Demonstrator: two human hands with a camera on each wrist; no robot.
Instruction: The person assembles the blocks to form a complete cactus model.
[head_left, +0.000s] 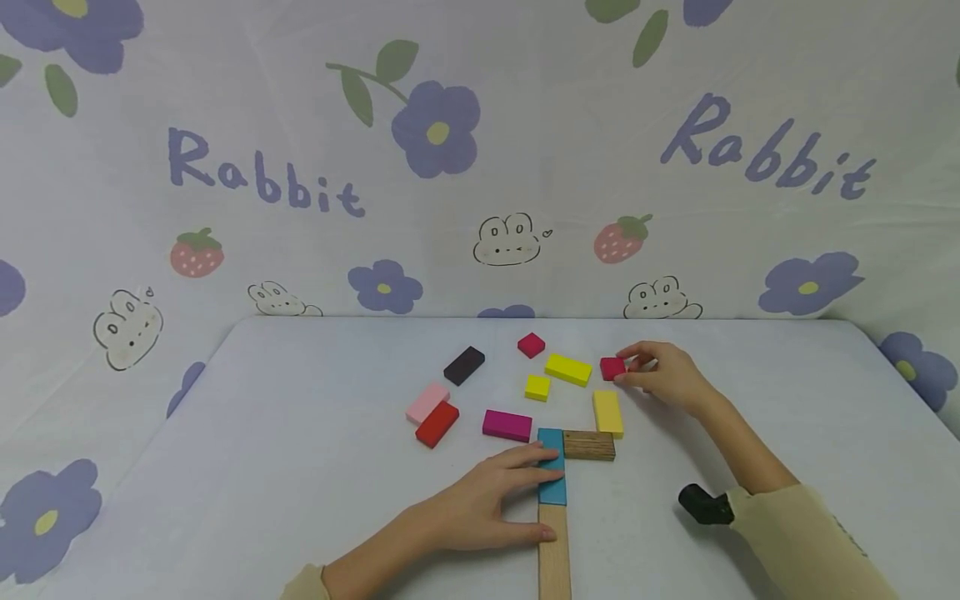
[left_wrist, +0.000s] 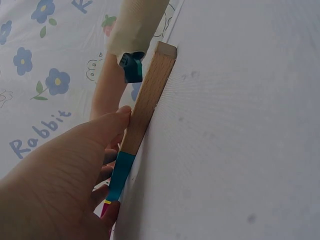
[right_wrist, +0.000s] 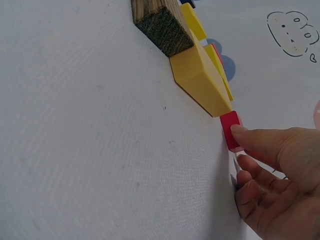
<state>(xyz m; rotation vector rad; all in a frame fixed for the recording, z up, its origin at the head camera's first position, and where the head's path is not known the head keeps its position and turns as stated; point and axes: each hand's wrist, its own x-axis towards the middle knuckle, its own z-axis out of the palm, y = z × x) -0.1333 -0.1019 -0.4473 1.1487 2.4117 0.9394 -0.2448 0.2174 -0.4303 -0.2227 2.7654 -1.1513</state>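
Note:
My right hand (head_left: 667, 377) is at the far right of the group of blocks. It pinches a small red block (head_left: 612, 368), with the thumb tip on its face in the right wrist view. My left hand (head_left: 480, 500) rests its fairly straight fingertips on a blue block (head_left: 552, 492), while its thumb touches a long light wooden block (head_left: 555, 562). Those two blocks lie end to end. A dark striped wooden block (head_left: 588, 446) extends rightward from the blue one's far end. Beyond it lies a pale yellow block (head_left: 607, 413), close to the red block in my right hand.
Farther back lie a yellow block (head_left: 567, 369), a small yellow block (head_left: 537, 387) and another small red block (head_left: 532, 345). A magenta block (head_left: 507, 425), red block (head_left: 437, 424), pink block (head_left: 427, 402) and black block (head_left: 464, 366) lie to the left. A patterned cloth (head_left: 525, 167) hangs behind the table.

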